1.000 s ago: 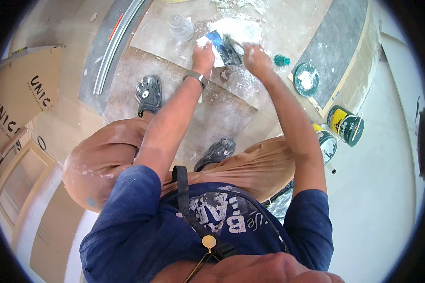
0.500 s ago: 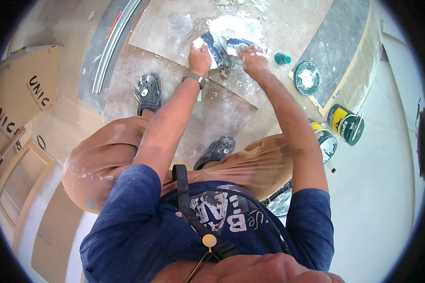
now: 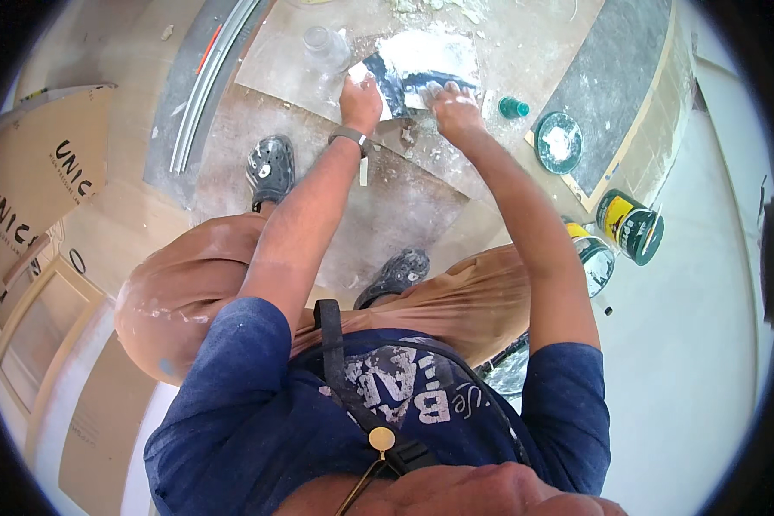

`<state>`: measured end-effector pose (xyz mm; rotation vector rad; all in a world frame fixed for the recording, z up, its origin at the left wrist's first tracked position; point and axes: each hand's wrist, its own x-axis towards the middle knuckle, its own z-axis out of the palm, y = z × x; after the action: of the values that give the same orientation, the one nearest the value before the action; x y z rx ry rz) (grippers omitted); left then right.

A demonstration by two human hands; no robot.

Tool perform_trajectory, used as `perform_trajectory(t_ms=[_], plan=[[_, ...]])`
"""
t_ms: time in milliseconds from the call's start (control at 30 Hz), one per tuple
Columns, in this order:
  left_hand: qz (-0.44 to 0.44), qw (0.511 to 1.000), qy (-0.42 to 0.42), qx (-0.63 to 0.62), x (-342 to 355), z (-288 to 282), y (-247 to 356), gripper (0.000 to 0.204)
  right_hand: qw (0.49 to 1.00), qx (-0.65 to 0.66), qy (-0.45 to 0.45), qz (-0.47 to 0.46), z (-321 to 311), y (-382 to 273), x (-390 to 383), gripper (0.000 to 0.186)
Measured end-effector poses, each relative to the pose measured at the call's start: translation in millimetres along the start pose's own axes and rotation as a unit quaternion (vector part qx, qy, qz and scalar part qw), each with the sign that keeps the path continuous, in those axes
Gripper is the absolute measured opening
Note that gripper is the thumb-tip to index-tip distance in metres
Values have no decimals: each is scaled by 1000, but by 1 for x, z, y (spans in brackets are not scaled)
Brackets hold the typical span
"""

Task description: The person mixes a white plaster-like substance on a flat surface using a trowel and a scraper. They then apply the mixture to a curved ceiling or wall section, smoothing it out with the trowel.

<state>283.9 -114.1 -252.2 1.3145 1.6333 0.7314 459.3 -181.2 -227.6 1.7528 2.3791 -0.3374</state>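
Up past the dusty black perforated clogs (image 3: 273,168), I've got the left hand (image 3: 361,101) pinching a flat dark-blue-and-white blade (image 3: 389,88) by its left side, clear plastic cup (image 3: 325,45) just beyond. The right hand's (image 3: 456,113) fingers grip a wide dark-blue blade (image 3: 439,81) along the crumbly white paste's (image 3: 430,52) near edge, with some sideways room before the small green plastic cap (image 3: 513,107).

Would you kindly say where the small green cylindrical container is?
The container is upper right in the head view, between the right hand and round green lid.
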Motion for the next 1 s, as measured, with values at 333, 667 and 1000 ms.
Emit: perform_trajectory(t_ms=[333,667,1000], plan=[[-21,998,-8,65,4,3,18,27,960,144,-7,239,-24,26,-2,30],[-4,994,-1,112,7,-1,16,28,951,188,-27,243,-22,3,1,29],[24,988,-46,146,6,4,22,28,806,536,84,234,-31,-18,25,26]])
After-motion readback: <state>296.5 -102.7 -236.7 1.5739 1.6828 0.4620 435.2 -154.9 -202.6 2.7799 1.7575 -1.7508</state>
